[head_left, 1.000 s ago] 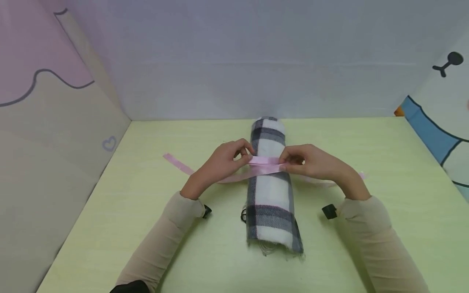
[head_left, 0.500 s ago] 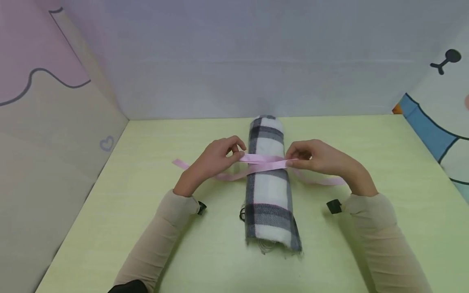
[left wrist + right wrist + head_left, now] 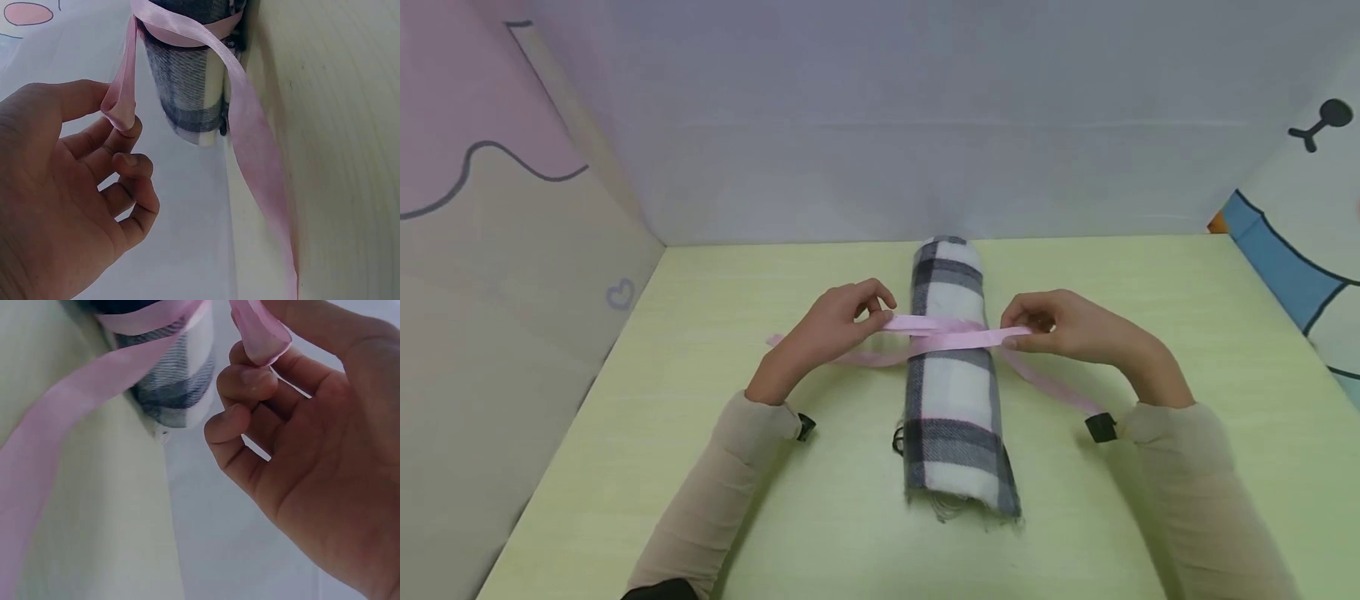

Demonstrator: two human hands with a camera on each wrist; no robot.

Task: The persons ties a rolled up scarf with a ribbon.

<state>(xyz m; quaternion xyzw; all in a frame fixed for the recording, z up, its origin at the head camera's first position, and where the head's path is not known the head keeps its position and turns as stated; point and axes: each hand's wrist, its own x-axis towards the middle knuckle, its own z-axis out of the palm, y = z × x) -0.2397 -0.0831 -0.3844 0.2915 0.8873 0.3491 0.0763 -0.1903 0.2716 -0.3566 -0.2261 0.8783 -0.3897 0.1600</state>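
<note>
A rolled plaid scarf [image 3: 955,392], white and dark grey with a frayed near end, lies lengthwise on the table. Pink ribbon [image 3: 951,340] crosses over its middle. On the left, my left hand [image 3: 842,321] pinches a folded loop of ribbon [image 3: 122,106] between thumb and finger. My right hand [image 3: 1075,329] pinches another ribbon loop [image 3: 262,337] on the other side. Both loops are drawn out sideways, away from the roll. One loose tail of ribbon [image 3: 256,137] hangs down under the left wrist, and another tail [image 3: 47,425] runs below the right.
The pale yellow-green table [image 3: 700,500] meets a plain back wall [image 3: 880,125]. Printed side panels stand left [image 3: 497,333] and right [image 3: 1300,250]. A small black loop [image 3: 898,439] shows at the roll's left edge.
Both hands have moved apart, the right further right and the left slightly left, pulling the ribbon loops longer. The left tail has drawn in towards the roll. The scarf roll stays in place.
</note>
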